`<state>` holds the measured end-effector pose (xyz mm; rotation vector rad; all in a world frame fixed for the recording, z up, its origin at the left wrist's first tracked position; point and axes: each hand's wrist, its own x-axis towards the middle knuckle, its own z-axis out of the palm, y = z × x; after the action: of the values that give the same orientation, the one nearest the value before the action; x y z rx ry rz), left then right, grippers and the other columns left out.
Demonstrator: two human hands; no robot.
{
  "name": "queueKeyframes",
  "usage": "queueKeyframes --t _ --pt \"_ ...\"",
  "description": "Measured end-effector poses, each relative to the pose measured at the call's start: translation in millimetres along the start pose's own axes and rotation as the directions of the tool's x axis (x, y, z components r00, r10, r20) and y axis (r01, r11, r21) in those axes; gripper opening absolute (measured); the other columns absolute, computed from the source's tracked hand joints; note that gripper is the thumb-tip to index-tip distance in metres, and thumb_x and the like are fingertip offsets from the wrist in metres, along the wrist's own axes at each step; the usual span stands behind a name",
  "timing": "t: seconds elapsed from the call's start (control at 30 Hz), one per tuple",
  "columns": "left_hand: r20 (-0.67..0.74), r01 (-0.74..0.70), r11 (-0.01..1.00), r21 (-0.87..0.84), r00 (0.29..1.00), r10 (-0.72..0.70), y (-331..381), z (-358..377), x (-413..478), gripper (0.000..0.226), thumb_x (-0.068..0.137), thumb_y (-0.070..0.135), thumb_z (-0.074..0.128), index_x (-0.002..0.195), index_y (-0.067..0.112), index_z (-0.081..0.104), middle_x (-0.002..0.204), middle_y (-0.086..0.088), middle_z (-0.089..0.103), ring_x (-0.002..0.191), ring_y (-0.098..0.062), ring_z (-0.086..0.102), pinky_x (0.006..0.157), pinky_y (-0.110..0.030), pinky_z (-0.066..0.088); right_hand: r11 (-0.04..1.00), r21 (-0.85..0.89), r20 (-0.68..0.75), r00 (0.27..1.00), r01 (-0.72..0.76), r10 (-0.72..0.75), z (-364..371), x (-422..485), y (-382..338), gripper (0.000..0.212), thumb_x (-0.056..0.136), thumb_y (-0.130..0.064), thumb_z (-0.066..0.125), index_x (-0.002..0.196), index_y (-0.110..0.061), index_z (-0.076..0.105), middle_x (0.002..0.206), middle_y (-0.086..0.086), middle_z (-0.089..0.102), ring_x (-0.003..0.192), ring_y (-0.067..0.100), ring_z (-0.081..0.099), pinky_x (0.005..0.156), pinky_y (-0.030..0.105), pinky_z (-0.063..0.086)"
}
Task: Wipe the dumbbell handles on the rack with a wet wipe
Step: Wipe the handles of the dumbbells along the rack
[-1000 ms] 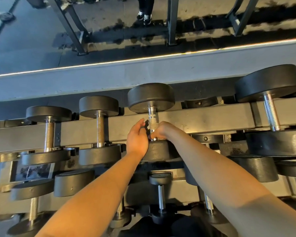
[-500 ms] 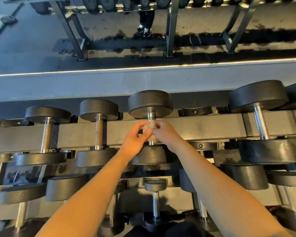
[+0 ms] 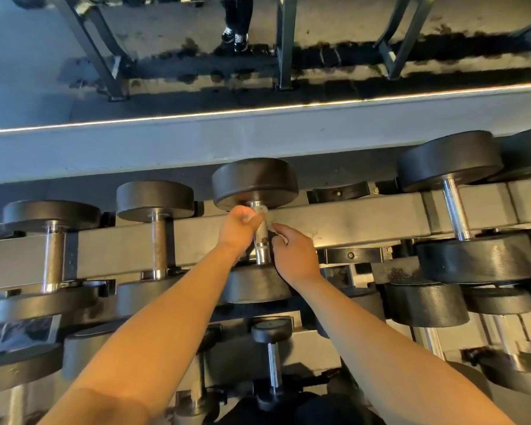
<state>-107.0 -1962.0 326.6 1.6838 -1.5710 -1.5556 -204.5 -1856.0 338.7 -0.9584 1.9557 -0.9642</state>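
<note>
On the gym rack [image 3: 350, 222], the handle [image 3: 261, 240] is running front-to-back between both hands, the left hand [image 3: 238, 227] seemingly pinching the wipe [image 3: 260, 210] at its far end, the right hand [image 3: 295, 256] pinching a scrap beside it.

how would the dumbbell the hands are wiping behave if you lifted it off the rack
The dumbbell probably feels heavy: thick black heads on a steel handle. The knurled middle should grip well; its smooth polished end, possibly damp from the wipe, may be slick. Its round heads would likely roll on a flat floor.

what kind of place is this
Most likely a gym's free-weights area. Rows of black dumbbells with chrome handles sit on a tiered steel rack, and a mirror behind reflects more rack frames.
</note>
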Motion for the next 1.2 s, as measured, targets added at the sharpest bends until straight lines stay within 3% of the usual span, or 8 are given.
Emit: queueKeyframes --t 0.17,0.33,0.43,0.63,0.77,0.87,0.97,1.2 --pt "0.193 -0.003 0.978 0.208 0.98 -0.038 -23 -14 -21 0.018 0.084 0.029 0.081 0.086 0.015 0.069 0.084 0.001 0.07 0.077 -0.012 0.063 0.08 -0.031 0.053 0.998 -0.023 0.013 0.998 -0.053 0.054 5 3 4 0.037 0.096 -0.039 0.039 0.117 -0.033 0.069 0.103 -0.011 0.071 0.094 0.013 0.065 0.088 0.043 0.057" --pt "0.101 0.127 0.987 -0.101 0.988 -0.117 -14 -14 -18 0.02 0.08 0.018 0.085 0.079 0.014 0.066 0.065 0.0 0.063 0.057 -0.012 0.051 0.058 -0.027 0.049 0.999 0.0 -0.007 0.999 -0.035 0.035 2 2 5 0.033 0.103 -0.036 0.04 0.11 -0.028 0.071 0.099 -0.01 0.071 0.091 0.008 0.063 0.082 0.028 0.052" --pt "0.093 0.116 0.993 -0.029 0.989 -0.113 -11 -11 -10 0.023 0.08 0.016 0.085 0.077 0.013 0.063 0.06 0.0 0.059 0.05 -0.011 0.048 0.05 -0.024 0.044 0.999 0.018 -0.022 0.999 -0.028 0.028 1 1 3 0.031 0.104 -0.035 0.041 0.088 -0.03 0.067 0.079 -0.009 0.067 0.076 0.007 0.062 0.072 0.029 0.052" --pt "0.263 0.05 0.916 0.397 0.95 -0.166 -8 -9 -16 0.026 0.073 0.017 0.088 0.07 0.019 0.063 0.075 0.0 0.065 0.075 -0.015 0.059 0.083 -0.031 0.051 1.0 -0.003 -0.005 1.0 -0.022 0.022 1 0 2 0.035 0.101 -0.031 0.041 0.07 -0.029 0.057 0.072 -0.006 0.059 0.072 0.012 0.057 0.064 0.03 0.044" --pt "0.177 0.077 0.931 0.357 0.973 -0.149 -12 -14 -24 0.026 0.072 0.02 0.09 0.071 0.02 0.064 0.079 -0.001 0.068 0.079 -0.017 0.063 0.085 -0.035 0.054 0.999 -0.034 -0.009 0.999 -0.032 0.032 4 0 4 0.037 0.099 -0.03 0.04 0.067 -0.026 0.057 0.069 -0.004 0.059 0.071 0.014 0.058 0.063 0.031 0.042" --pt "0.003 0.128 0.983 0.129 0.992 -0.129 -7 -25 -20 0.02 0.084 0.021 0.082 0.079 0.016 0.063 0.084 -0.005 0.07 0.086 -0.021 0.066 0.083 -0.036 0.056 0.998 -0.054 -0.013 1.0 -0.008 0.007 3 0 3 0.037 0.101 -0.031 0.038 0.069 -0.026 0.056 0.069 -0.002 0.058 0.069 0.014 0.057 0.062 0.029 0.042" --pt "-0.05 0.106 0.993 -0.055 0.993 -0.109 11 -20 -10 0.021 0.086 0.028 0.079 0.09 0.014 0.065 0.093 -0.007 0.072 0.091 -0.023 0.068 0.087 -0.037 0.055 0.998 -0.067 -0.022 1.0 0.001 -0.002 3 2 4 0.035 0.101 -0.033 0.036 0.069 -0.032 0.05 0.07 -0.005 0.057 0.07 0.015 0.057 0.064 0.031 0.045" --pt "-0.031 0.053 0.957 0.285 0.998 -0.046 9 -1 -18 0.029 0.093 0.038 0.07 0.087 0.01 0.064 0.076 -0.001 0.064 0.075 -0.019 0.063 0.057 -0.027 0.041 0.999 -0.042 -0.033 0.999 0.019 -0.021 3 4 7 0.031 0.099 -0.031 0.04 0.076 -0.027 0.06 0.073 -0.005 0.061 0.072 0.013 0.059 0.067 0.034 0.05"
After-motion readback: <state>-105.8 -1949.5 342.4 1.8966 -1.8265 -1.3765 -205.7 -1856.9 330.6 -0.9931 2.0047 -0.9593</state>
